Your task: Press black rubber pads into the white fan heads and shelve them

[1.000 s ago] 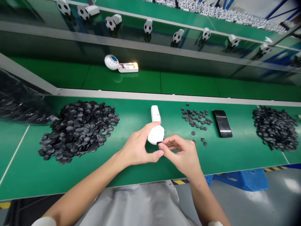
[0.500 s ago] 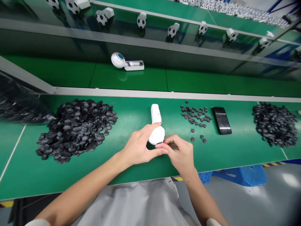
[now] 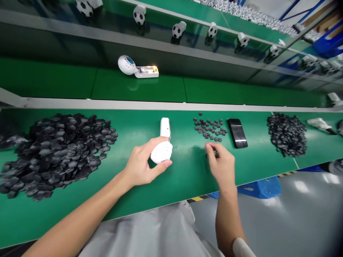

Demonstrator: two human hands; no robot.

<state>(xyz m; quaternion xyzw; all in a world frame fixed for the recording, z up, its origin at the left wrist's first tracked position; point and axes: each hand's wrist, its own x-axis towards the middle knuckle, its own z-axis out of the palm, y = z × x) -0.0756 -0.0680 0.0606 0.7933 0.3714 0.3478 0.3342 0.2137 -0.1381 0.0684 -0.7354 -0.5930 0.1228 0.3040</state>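
Observation:
My left hand [image 3: 142, 162] is shut on a white rounded shell [image 3: 161, 152], which joins a white oblong body [image 3: 165, 127] standing up beyond my fingers. My right hand [image 3: 221, 164] is apart from the shell, with its fingertips down at a few small black pieces [image 3: 210, 155] on the green belt [image 3: 184, 175]. Nothing shows held in its fingers, and part of those pieces is hidden beneath them. A loose scatter of similar black pieces [image 3: 210, 128] lies just beyond that hand.
A large heap of black pentagonal patches [image 3: 61, 153] lies left, and a smaller heap [image 3: 287, 135] lies right. A black phone [image 3: 237, 133] rests on the belt. A white device [image 3: 138, 67] sits on the green belt behind, below a row of football-patterned items [image 3: 177, 29].
My right hand has moved away from the shell, rightward to the small black pieces. My left hand keeps hold of the white shell. The view has swung, shifting everything left.

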